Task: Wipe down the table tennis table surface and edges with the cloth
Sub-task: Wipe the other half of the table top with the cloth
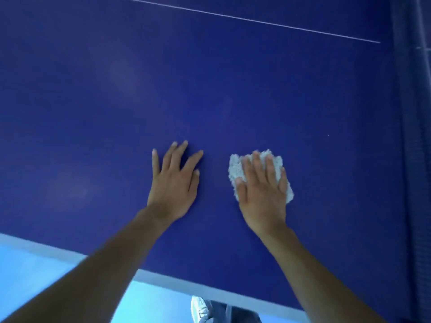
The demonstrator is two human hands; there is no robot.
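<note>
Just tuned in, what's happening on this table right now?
A person is wiping a blue table tennis table. The right hand presses a white cloth flat on the surface with straight fingers. The left hand rests flat beside it, apart from the cloth, near the table's near edge.

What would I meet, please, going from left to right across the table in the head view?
Left hand flat on the table surface → cloth, with the right hand pressing on it → dark mesh strip at the right edge.

One table (210,78), one cloth (235,170), two hands (173,185) (263,197) — one net (418,117), one shoe (200,308)
</note>
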